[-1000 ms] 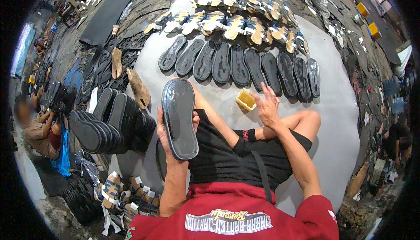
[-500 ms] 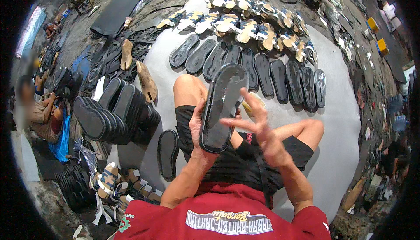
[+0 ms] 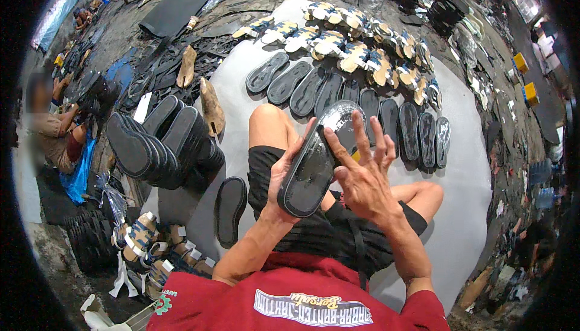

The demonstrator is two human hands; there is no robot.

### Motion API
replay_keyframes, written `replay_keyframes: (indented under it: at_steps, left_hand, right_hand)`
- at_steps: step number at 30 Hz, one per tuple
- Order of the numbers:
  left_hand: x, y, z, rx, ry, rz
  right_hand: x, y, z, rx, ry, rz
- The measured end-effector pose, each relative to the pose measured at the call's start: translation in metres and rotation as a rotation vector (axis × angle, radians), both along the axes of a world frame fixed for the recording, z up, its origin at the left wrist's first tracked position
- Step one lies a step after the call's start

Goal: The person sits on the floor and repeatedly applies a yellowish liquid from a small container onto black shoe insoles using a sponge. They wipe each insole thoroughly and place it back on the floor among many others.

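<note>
Black rubber sandal sole [image 3: 317, 162] was held up over the lap, glossy face toward camera. Left hand [image 3: 284, 180] was closed around its left edge, cradling it from behind. Right hand [image 3: 362, 174] had fingers spread, fingertips on the sole's right edge. Row of black soles [image 3: 356, 104] lay on the grey sheet [image 3: 471, 168] beyond the knees; stacked soles [image 3: 160, 144] stood at left.

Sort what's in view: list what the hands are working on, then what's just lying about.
In hand:
- black sole, glossy face up
- left hand, gripping the sole from below
- right hand, fingers spread against the sole

Lying about:
- row of black soles on the grey sheet
- patterned insoles behind them
- stacked soles at left
- single sole by the left knee
- wooden lasts
</note>
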State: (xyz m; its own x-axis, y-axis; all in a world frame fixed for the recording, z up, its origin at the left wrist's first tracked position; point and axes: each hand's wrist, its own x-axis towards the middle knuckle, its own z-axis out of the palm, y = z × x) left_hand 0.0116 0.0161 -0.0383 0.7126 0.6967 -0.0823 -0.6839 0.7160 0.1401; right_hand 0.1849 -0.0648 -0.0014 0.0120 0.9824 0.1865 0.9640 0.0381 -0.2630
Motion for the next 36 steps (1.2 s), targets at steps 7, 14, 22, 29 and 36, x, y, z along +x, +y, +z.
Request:
replay_keyframes:
  at_steps: [7,14,22,29,36]
  left_hand:
    - [-0.003,0.002,-0.001,0.047,0.230,0.017]
    - [-0.005,0.002,-0.004,-0.017,0.251,-0.039]
    - [-0.009,0.000,-0.001,-0.018,0.319,-0.104]
    - [-0.014,-0.002,-0.007,0.036,0.231,-0.158]
    - [-0.014,-0.004,-0.009,-0.114,-0.067,-0.233]
  right_hand:
    - [-0.012,-0.009,-0.012,-0.095,-0.029,0.118]
    - [-0.017,-0.015,-0.012,-0.172,0.048,0.227]
    - [-0.018,-0.019,0.002,-0.229,0.072,0.328]
    - [-0.013,-0.018,0.002,-0.198,0.030,0.428]
    - [-0.002,-0.014,0.001,-0.108,-0.065,0.515]
